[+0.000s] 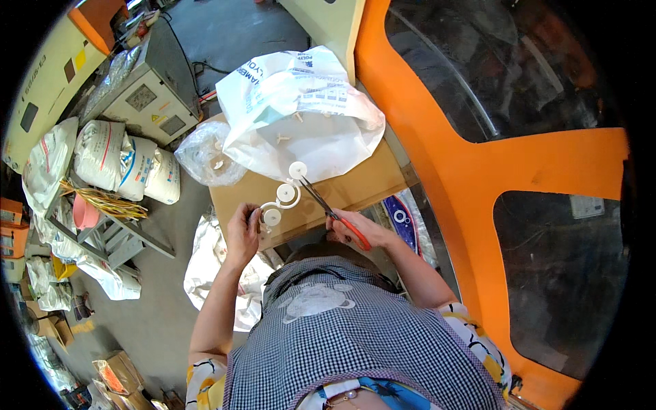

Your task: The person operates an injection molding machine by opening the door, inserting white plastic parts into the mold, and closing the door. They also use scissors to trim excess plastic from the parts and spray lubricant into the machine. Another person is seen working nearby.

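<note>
My left hand (244,231) is closed on the near end of a white moulded plastic piece (285,193), a curved strip that carries three round discs. In my right hand (352,227) is a pair of scissors (352,231) with red handles. Their dark blades reach up to the strip just below the farthest disc; whether they touch it I cannot tell. Both hands are over a brown cardboard surface (372,174). Beyond them on it lies a large white printed sack (301,102) with a few small white plastic parts (283,139) on it.
A clear plastic bag (212,154) lies left of the sack. To the right rises an orange machine (424,82) with dark windows. At left are a grey stool frame (123,239), full white sacks (102,154) and a grey cabinet (147,89). Another white bag (212,273) sits below the cardboard.
</note>
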